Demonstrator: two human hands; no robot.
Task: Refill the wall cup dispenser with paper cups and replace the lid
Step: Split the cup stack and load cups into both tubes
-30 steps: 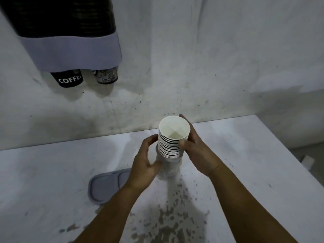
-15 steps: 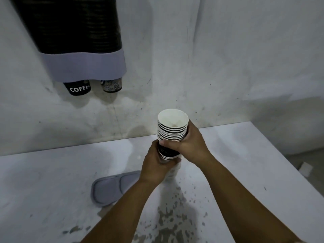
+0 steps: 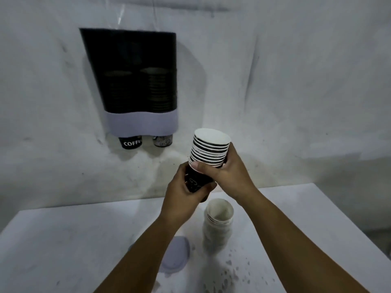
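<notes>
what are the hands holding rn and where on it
Both hold one stack of paper cups: the left hand wraps the dark bottom cup, the right hand grips just above it, thumb across the lowest rims.

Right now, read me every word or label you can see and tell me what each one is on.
"COFFE", cut off at the edge: left cup poking out under the dispenser.
White print on the right cup under the dispenser: too blurred to read.
White markings on the held cup stack: unreadable between the hands.
</notes>
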